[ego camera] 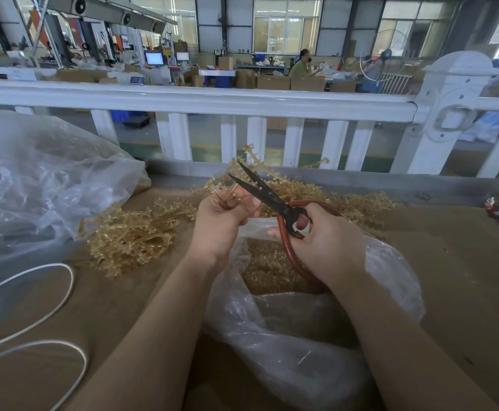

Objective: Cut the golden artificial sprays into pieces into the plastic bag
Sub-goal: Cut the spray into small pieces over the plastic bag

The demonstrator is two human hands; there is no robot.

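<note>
Now we have one golden spray [242, 170] pinched in our left hand [221, 221], fingers curled round the gathered stems, with its beaded tips standing up beyond the knuckles. Our right hand [322, 235] grips the scissors [269, 197] by their reddish loop handles, and the dark blades stand parted in a narrow V around the stems just above the left fingers. Both hands hover over the open mouth of the plastic bag [390, 280], where a bed of cut golden bits [272, 271] already lies.

We judge the spray to be very light and springy: thin plastic stems that bend instead of snapping, with small knobbly beads that snag on one another. It should give little resistance to the blades, though the cut bits may flick sideways instead of dropping straight. Holding low on the bunched stems, as we do, looks right, since that keeps the branches together and the fingers behind the blades.

More uncut sprays lie in a loose pile [132, 235] on the brown table [464, 262] to the left of the bag, and another heap [355, 203] sits behind it.
</note>
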